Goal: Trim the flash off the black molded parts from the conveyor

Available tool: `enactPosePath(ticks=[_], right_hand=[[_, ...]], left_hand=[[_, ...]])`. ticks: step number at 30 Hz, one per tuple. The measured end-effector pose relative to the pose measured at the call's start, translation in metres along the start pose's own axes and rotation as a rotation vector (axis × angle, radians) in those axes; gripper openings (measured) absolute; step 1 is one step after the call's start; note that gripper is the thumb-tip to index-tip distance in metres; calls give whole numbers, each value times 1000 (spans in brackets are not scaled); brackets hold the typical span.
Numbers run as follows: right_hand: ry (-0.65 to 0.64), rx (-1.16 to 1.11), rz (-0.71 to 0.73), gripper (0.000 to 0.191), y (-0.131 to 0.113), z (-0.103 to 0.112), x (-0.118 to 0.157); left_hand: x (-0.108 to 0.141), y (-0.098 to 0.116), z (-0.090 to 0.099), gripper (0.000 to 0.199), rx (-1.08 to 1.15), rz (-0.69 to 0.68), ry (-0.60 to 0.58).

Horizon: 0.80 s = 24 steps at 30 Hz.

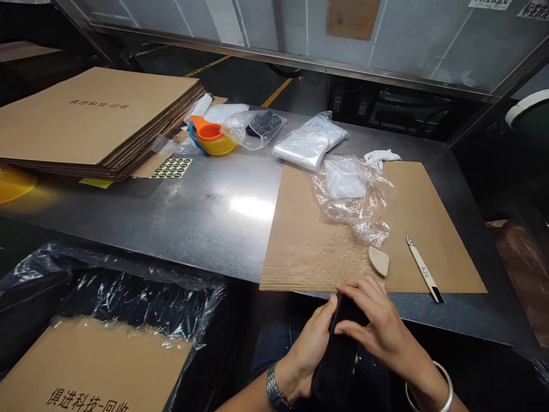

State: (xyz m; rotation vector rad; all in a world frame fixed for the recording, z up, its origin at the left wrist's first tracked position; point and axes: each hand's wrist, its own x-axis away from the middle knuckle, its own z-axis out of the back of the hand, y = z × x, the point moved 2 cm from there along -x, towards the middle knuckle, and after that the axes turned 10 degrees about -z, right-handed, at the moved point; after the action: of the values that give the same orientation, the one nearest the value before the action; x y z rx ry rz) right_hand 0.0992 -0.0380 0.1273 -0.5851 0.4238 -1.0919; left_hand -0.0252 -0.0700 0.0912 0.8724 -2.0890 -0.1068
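A long black object (337, 360) with a smooth, dark surface is tilted in front of the table's near edge; its exact kind I cannot make out. Along its left side, my left hand (309, 350) is wrapped round it, thumb up by the top end. My right hand (380, 323) grips its upper right part with thumb and fingers. Just beyond the fingers, a small beige pad (378, 261) with a rounded edge lies on a cardboard sheet (295, 240). To the right rests a white-handled craft knife (422, 266), its blade pointing away from me.
Crumpled clear plastic (355, 194) and a silvery-white bagged packet (309, 140) lie farther back. Orange and yellow tape rolls (214, 140) stand beside a cardboard stack (98, 120). A sticker sheet (170, 168) is nearby. At lower left is a plastic-lined bin (137, 292) with cardboard inside.
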Motion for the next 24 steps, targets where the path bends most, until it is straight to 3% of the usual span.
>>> enactPosePath(ticks=[5,9,16,21,24], right_hand=[[-84,-256,-60,20,8,5,-9],[-170,-404,-152,13,14,8,-14],[-183,-355,-120,12,13,11,-15],[-130,-382,-91,16,15,6,-15],[85,-437,-219,19,22,3,-10]], left_hand=[[2,-1,-1,50,-157,-3,30],[2,-1,-3,48,-160,23,31],[1,-5,0,51,-145,59,36],[-3,-8,3,63,-160,58,-9],[-4,-6,3,63,-100,51,-9]])
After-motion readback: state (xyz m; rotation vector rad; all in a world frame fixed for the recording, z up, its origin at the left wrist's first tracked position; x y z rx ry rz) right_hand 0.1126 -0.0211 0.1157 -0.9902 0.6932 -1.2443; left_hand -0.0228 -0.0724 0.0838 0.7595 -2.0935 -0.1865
